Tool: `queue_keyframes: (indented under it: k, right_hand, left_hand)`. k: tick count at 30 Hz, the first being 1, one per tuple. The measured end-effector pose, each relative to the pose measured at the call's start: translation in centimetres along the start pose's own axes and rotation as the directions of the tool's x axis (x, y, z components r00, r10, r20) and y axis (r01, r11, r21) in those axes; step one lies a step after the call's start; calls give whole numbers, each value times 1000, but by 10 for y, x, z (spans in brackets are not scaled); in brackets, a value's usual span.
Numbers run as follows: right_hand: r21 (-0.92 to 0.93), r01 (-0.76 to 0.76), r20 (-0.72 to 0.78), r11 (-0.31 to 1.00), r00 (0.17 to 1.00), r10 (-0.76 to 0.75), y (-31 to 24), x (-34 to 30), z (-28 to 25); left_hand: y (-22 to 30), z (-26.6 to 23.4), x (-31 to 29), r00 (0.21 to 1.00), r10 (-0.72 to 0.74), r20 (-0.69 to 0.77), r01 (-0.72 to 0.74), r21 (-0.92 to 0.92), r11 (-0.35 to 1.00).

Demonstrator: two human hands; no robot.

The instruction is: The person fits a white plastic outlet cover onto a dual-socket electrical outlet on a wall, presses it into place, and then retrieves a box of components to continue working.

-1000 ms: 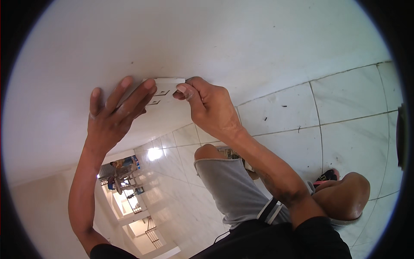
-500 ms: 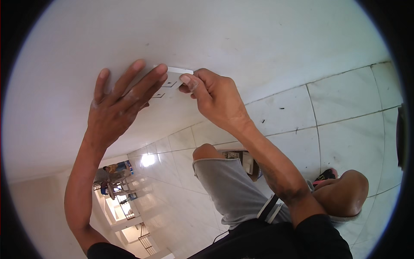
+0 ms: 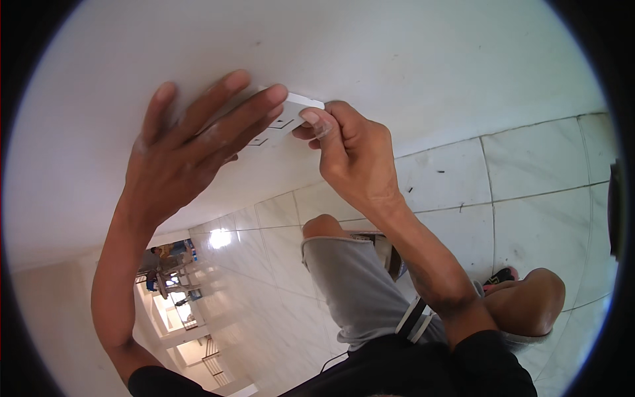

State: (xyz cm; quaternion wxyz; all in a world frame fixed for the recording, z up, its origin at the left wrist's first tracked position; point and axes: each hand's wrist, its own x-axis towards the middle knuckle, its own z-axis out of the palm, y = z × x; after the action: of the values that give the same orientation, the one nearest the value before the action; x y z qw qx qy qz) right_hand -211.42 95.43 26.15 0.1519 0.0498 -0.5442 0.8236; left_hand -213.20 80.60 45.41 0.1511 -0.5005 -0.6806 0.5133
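Slightly higher and farther right in the view than a second ago, the white wall plate now appears more tilted, but the small marks on the wall have shifted along with it, so mostly the viewpoint seems to have moved; the plate looks steadied in one spot rather than carried off. The hold itself looks much the same. Spread apart and laid almost flat, the fingers of the left hand reach across the plate's near-left part, the outer ones over the wall beside it; this hand presses or covers rather than grips, and its thumb is mostly hidden. Bent at the wrist, the right hand has its thumb and curled forefinger pinched on the plate's right-hand edge. So the plate lies between the two, just right of the left fingertips and directly left of the right thumb, two small square outlines showing in the gap. Whether its back sits flush cannot be told. Well below and right of the right hand, dark scraps lie on the tiled floor.
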Motion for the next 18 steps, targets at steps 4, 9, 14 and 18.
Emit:
queue_keyframes:
  k: [4, 9, 14, 18]
  right_hand:
    - [-200, 45, 25, 979, 999, -40, -3, -1, -1]
    - [-347, 323, -96, 881, 922, -376, 14, 5, 0]
    - [-392, 312, -12, 865, 939, -344, 6, 5, -9]
    - [-354, 270, -33, 896, 953, -300, 8, 12, -18]
  left_hand:
    - [0, 1, -1, 999, -36, 9, 37, -129, 991]
    - [-1, 4, 5, 991, -103, -85, 89, -155, 984]
    - [34, 15, -8, 939, -339, -61, 330, -123, 936]
    - [96, 67, -9, 680, -680, -273, 652, -199, 732]
